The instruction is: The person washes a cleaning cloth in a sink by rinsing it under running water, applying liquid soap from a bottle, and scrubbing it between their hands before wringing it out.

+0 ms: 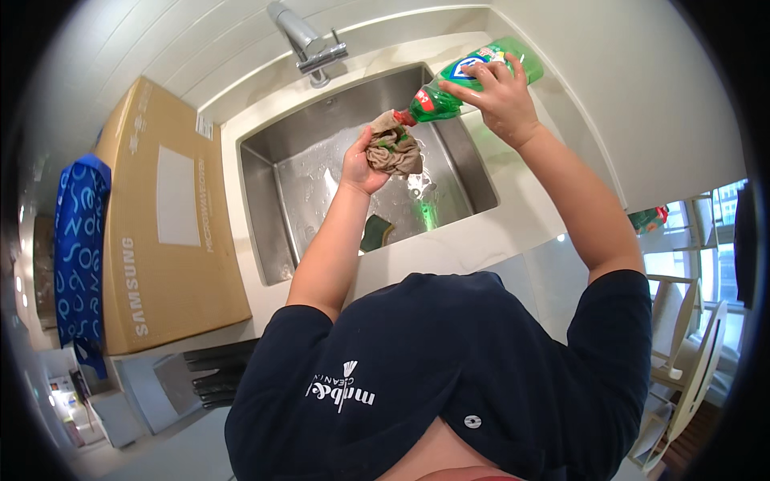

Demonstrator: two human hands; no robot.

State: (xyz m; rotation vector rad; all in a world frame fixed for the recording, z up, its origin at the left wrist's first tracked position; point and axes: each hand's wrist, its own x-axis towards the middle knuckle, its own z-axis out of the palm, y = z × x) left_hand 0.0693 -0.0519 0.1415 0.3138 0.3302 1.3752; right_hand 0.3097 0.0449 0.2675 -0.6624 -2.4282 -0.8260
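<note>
Above the sink, my left hand (363, 167) holds a crumpled beige cloth (394, 153) with green liquid on it. My right hand (498, 96) grips a clear green bottle of dish soap (442, 90), tilted so that its red cap touches or nearly touches the cloth's upper edge. Under them lies the stainless steel sink (307, 180), its bottom wet and spotted with suds. A dark green scouring pad (376, 233) rests in the sink close to its front edge, partly hidden by my left forearm.
A chrome faucet (310, 51) stands behind the sink. On the left are a large cardboard box (174, 252) and a blue patterned bag (81, 240). Black gloves (219, 373) hang by the counter's front at lower left. Chairs (686, 337) stand at far right.
</note>
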